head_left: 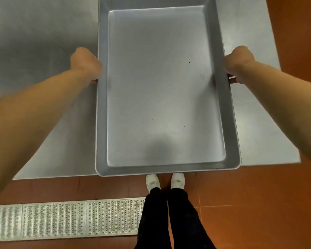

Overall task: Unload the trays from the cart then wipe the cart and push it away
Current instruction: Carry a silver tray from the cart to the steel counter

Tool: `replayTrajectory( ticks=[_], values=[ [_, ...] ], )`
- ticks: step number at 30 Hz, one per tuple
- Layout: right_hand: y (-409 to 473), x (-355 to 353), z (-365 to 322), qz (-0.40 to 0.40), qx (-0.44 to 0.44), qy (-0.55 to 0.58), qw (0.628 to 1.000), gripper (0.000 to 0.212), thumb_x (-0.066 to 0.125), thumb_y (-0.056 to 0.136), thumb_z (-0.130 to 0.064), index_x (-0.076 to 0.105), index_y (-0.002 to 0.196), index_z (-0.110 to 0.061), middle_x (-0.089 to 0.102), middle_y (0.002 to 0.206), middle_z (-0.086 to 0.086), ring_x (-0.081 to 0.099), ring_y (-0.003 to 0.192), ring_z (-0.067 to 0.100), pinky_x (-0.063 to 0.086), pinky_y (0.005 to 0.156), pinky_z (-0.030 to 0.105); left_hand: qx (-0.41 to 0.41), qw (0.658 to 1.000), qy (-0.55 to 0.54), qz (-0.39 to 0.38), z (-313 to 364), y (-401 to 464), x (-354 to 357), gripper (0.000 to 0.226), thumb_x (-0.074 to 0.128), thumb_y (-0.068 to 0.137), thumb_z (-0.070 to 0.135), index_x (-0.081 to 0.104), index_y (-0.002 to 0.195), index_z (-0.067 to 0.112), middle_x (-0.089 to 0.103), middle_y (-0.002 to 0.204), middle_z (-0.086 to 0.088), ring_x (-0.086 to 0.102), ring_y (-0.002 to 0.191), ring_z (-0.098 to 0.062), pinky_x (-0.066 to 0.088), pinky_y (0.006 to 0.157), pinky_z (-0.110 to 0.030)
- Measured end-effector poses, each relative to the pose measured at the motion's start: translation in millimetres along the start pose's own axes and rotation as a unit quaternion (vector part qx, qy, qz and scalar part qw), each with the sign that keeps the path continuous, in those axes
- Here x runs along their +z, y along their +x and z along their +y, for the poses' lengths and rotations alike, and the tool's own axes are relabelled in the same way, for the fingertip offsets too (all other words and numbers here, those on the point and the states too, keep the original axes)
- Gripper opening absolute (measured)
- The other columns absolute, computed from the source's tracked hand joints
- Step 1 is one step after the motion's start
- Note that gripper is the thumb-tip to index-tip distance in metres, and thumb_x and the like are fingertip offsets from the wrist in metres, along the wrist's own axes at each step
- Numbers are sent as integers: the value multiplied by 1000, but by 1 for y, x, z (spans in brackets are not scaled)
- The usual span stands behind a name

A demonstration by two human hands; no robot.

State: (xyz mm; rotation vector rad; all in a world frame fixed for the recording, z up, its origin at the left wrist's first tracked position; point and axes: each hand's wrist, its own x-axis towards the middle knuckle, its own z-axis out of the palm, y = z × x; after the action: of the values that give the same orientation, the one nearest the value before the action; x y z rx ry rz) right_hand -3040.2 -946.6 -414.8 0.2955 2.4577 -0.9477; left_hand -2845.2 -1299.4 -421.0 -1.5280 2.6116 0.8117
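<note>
A large empty grey metal tray fills the middle of the head view, its long side pointing away from me. My left hand grips its left rim and my right hand grips its right rim, fingers curled under the edges. The tray lies over a stainless steel table, and its near end overhangs the table's front edge above my feet. Whether the tray rests on the table or is held just above it cannot be told. No cart is in view.
The steel table's front edge runs just ahead of my white shoes. Orange-brown floor tiles lie below and to the right. A perforated metal drain grate crosses the floor at the lower left.
</note>
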Motion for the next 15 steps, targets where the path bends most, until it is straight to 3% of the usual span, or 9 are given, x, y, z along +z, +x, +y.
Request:
replayTrajectory(
  ticks=[4, 10, 13, 15],
  values=[
    [11, 9, -2, 10, 7, -15, 1000, 11, 49, 88, -2, 53, 83, -10, 68, 113, 19, 72, 97, 40, 62, 78, 54, -3, 1000, -3, 6, 4, 10, 8, 23, 54, 88, 3, 74, 99, -1, 69, 95, -15, 70, 96, -33, 59, 80, -40],
    [16, 13, -9, 24, -3, -47, 999, 15, 47, 91, -1, 47, 79, -10, 60, 103, 16, 70, 101, 42, 61, 81, 52, -7, 1000, -9, 0, 6, 26, 17, 19, 53, 88, 0, 71, 92, 4, 64, 89, -13, 71, 95, -35, 61, 85, -52],
    [21, 16, -11, 26, -5, -57, 998, 10, 47, 92, -1, 50, 86, -8, 58, 98, 15, 69, 98, 41, 61, 82, 52, -4, 1000, -5, -4, 5, 31, 23, 20, 53, 89, -1, 63, 81, 15, 59, 80, -7, 68, 88, -32, 61, 81, -43],
    [25, 18, -10, 31, -10, -74, 997, 18, 47, 95, -2, 45, 79, -9, 52, 84, 10, 64, 89, 38, 61, 82, 48, -6, 1000, -5, 9, 4, 33, 27, 20, 52, 88, -1, 61, 84, 16, 56, 79, -5, 61, 80, -27, 59, 78, -42]
  ],
)
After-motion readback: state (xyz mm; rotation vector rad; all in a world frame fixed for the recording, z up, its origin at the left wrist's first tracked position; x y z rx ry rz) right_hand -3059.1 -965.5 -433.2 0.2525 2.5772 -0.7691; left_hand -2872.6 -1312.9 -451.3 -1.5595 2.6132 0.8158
